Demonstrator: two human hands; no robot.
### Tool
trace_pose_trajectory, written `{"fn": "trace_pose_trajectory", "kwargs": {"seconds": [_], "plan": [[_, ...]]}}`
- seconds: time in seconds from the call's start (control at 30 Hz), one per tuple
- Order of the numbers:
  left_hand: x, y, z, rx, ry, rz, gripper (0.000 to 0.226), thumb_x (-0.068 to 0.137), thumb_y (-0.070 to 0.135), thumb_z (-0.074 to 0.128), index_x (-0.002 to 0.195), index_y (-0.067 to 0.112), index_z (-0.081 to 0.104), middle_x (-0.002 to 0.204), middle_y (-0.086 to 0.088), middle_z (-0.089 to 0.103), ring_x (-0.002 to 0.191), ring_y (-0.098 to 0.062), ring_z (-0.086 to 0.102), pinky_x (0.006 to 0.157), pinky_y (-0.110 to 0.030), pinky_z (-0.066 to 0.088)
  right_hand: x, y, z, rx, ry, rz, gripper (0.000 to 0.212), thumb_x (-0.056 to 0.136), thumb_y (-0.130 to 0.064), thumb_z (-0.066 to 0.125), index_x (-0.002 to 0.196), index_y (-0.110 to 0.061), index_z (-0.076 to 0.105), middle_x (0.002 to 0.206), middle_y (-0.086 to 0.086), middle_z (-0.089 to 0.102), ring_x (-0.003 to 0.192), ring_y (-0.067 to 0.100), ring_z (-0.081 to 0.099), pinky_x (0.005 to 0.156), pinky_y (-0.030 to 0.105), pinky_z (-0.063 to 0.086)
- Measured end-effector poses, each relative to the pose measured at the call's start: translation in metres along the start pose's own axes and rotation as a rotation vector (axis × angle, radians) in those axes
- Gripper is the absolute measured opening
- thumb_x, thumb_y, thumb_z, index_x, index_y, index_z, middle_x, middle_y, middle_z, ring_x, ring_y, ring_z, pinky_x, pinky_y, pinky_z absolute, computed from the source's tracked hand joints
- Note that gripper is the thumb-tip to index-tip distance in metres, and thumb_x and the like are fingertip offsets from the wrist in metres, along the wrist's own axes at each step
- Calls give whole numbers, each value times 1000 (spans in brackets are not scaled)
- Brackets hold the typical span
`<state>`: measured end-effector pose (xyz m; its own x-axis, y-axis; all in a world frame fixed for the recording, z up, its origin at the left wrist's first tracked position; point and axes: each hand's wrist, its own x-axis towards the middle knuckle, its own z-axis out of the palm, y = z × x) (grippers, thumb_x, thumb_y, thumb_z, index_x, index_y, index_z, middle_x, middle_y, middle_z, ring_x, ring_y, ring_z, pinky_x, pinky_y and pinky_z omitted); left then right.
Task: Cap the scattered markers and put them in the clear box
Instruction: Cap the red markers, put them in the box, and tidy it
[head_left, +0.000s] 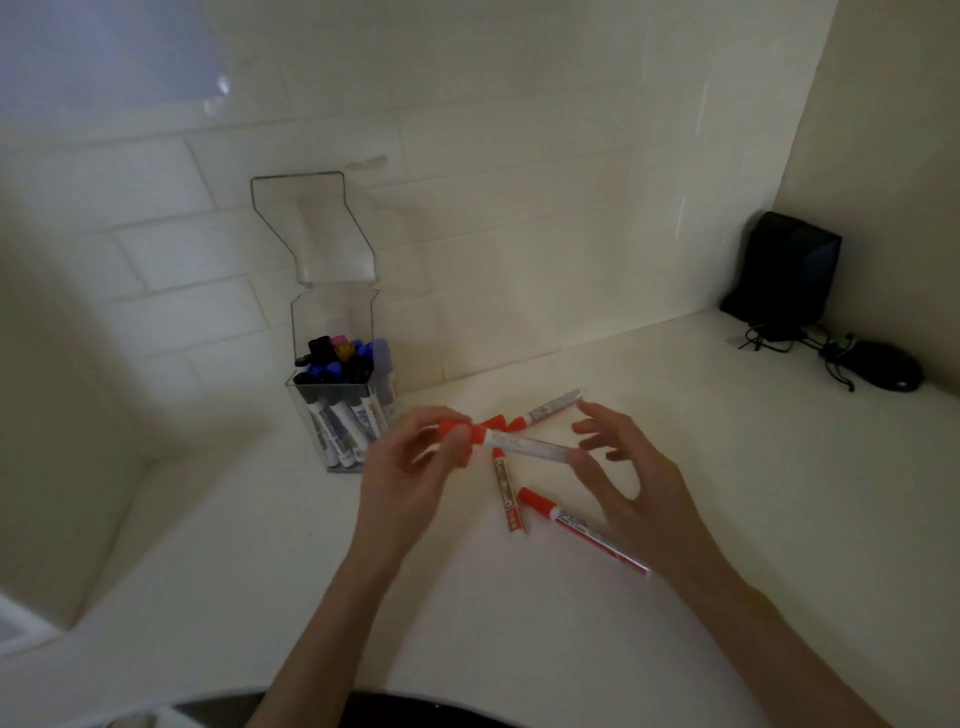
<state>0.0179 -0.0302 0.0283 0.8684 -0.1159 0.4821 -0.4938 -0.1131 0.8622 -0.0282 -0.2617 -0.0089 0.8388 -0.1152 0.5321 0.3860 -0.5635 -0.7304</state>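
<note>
My left hand (410, 462) pinches the red cap (456, 434) on one end of a white-bodied red marker (524, 446), held level above the counter. My right hand (623, 462) grips the marker's other end with thumb and forefinger, its other fingers spread. On the counter below lie a capped red marker (582, 530), a shorter red marker (506, 496) and a further marker (550, 407) behind the hands, with a loose red cap (494, 421) beside it. The clear box (332, 395) stands to the left, lid up, holding several capped black and blue markers.
The white counter (675, 395) meets a tiled wall at the back. A black speaker (789, 270) stands in the far right corner with tangled cables (779, 335) and a black mouse (883, 371) beside it.
</note>
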Motion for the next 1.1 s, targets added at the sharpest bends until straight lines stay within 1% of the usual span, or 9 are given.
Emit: {"fn": "trace_pose_trajectory", "kwargs": {"seconds": [0.1, 0.17, 0.23, 0.33, 0.43, 0.7, 0.9, 1.0, 1.1], "plan": [[20, 28, -39, -26, 219, 24, 16, 95, 6, 67, 110, 2, 72, 91, 6, 77, 84, -6, 73, 75, -17, 57, -2, 6, 4, -59, 33, 28, 47, 93, -55, 51, 134, -32, 51, 114, -17, 63, 105, 8, 63, 86, 24, 49], [35, 48, -66, -43, 388, 120, 21, 94, 6, 70, 115, 3, 67, 98, -3, 75, 89, -13, 74, 77, -24, 60, -2, 9, 8, -87, 34, 43, 43, 96, -53, 51, 133, -31, 51, 113, -17, 62, 103, 7, 63, 87, 28, 50], [48, 62, -88, 1, 531, 241, 24, 94, 7, 71, 116, 8, 61, 102, -1, 74, 95, -17, 75, 79, -35, 62, -2, 10, 11, -95, 34, 57, 41, 96, -49, 53, 133, -31, 51, 112, -17, 62, 103, 7, 62, 87, 31, 50], [63, 69, -104, 102, 609, 362, 23, 96, 10, 69, 109, 23, 55, 104, 3, 72, 98, -21, 75, 78, -46, 61, -2, 11, 11, -92, 32, 74, 40, 95, -48, 53, 132, -32, 52, 111, -17, 62, 103, 7, 62, 86, 31, 51], [75, 61, -102, 196, 591, 381, 25, 97, 12, 67, 106, 31, 55, 107, -3, 72, 97, -18, 75, 79, -51, 60, -3, 11, 11, -84, 29, 89, 41, 94, -51, 51, 131, -34, 52, 111, -17, 62, 102, 8, 62, 86, 31, 51], [86, 47, -92, 291, 521, 366, 22, 99, 20, 67, 102, 38, 54, 105, 7, 72, 96, -15, 75, 81, -54, 59, -2, 12, 8, -85, 38, 107, 41, 95, -50, 50, 131, -29, 53, 110, -13, 62, 101, 8, 62, 86, 32, 51], [99, 46, -85, 233, 538, 393, 12, 99, 16, 65, 107, 16, 56, 104, 6, 71, 97, -16, 74, 83, -51, 60, -2, 11, 10, -102, 15, 103, 42, 95, -51, 49, 131, -30, 53, 111, -14, 62, 102, 8, 62, 86, 32, 51], [107, 42, -82, 244, 481, 365, 12, 100, 19, 64, 108, 16, 55, 110, -2, 72, 96, -17, 74, 84, -51, 59, -2, 12, 9, -93, 24, 112, 43, 95, -55, 47, 130, -32, 53, 111, -15, 62, 103, 8, 62, 86, 33, 51], [110, 35, -79, 243, 458, 329, 11, 101, 20, 63, 108, 16, 55, 111, -1, 72, 95, -15, 73, 85, -51, 59, -2, 14, 8, -109, 17, 115, 46, 95, -61, 42, 130, -33, 52, 111, -17, 61, 103, 6, 61, 86, 32, 51]]}}
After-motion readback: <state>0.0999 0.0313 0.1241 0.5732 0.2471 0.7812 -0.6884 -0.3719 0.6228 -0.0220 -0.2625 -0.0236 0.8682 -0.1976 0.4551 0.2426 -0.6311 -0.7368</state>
